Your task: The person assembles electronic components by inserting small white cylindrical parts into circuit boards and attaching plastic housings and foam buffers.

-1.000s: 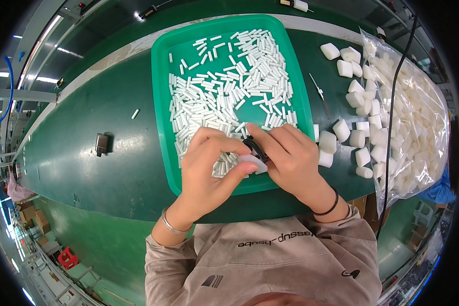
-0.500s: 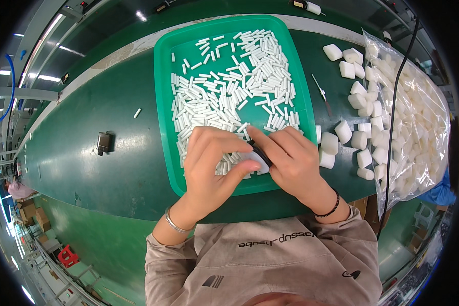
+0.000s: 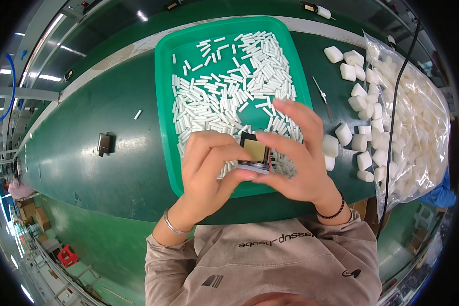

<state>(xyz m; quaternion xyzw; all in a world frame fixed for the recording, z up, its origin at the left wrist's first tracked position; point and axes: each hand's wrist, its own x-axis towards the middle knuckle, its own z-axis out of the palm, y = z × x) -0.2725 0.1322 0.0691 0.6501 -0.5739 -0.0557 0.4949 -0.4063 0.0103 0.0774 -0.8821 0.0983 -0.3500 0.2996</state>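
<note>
Over the near part of a green tray [image 3: 163, 107], both hands hold a small black box with a gold-coloured panel [image 3: 255, 150] and a pale grey lower edge. My left hand [image 3: 204, 166] pinches its left side, thumb along the bottom edge. Thumb and index finger of my right hand [image 3: 306, 160] touch the box's right side, while another finger is stretched out above. Many short white rods [image 3: 201, 108] lie loose in the tray beneath the hands. The box's underside is hidden.
Left of the tray, a dark box [image 3: 104, 144] and a single white rod [image 3: 137, 115] lie on the green table. To the right are a thin pointed tool [image 3: 322, 92], several white foam plugs [image 3: 343, 134], a clear bag [image 3: 418, 137] full of plugs and a black cable [image 3: 391, 127].
The box has been turned so that its gold panel now shows. My right hand's fingers have opened wider and lifted, while my left hand keeps its grip.
</note>
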